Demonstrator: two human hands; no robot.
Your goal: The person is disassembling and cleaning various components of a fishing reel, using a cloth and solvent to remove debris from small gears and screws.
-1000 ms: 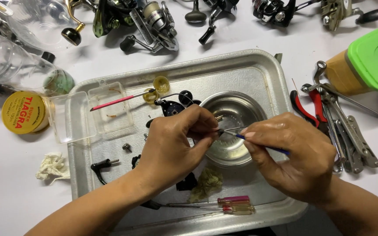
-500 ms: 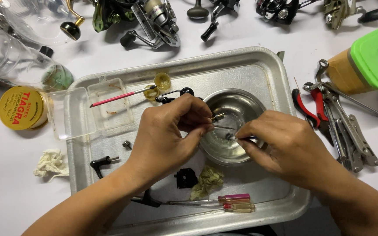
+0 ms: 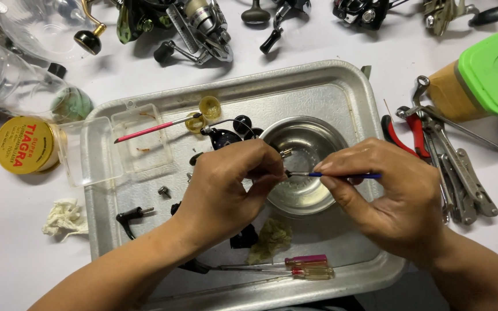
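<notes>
1. Blue-handled brush [image 3: 341,174] sits pinched between the thumb and fingers of my right hand [image 3: 393,201], lying level with its tip pointing left.
2. My left hand [image 3: 226,193] is curled tight around a small metal part [image 3: 286,153]; only a brassy end shows past my fingertips, so I cannot tell its shape.
3. The brush tip meets that part right at my left fingertips, above the steel bowl [image 3: 304,198].
4. The bowl stands inside the metal tray [image 3: 341,86], toward its right half.
5. Also in the tray: a clear plastic box [image 3: 116,150] at the left, a pink stick [image 3: 145,131] lying across it, two yellow discs [image 3: 210,106] near the top, black parts [image 3: 226,137] beside my left hand, a small screw [image 3: 163,190], and a greenish rag [image 3: 272,236] near the front.
6. Two screwdrivers [image 3: 306,266] with pink and amber handles lie along the tray's front edge.
7. On the table [image 3: 7,259], pliers [image 3: 410,129] and other tools lie right of the tray, well apart from the brush.
8. A green-lidded jar [image 3: 491,72] is at the far right, a yellow spool [image 3: 24,145] at the left, fishing reels [image 3: 191,26] along the top.
</notes>
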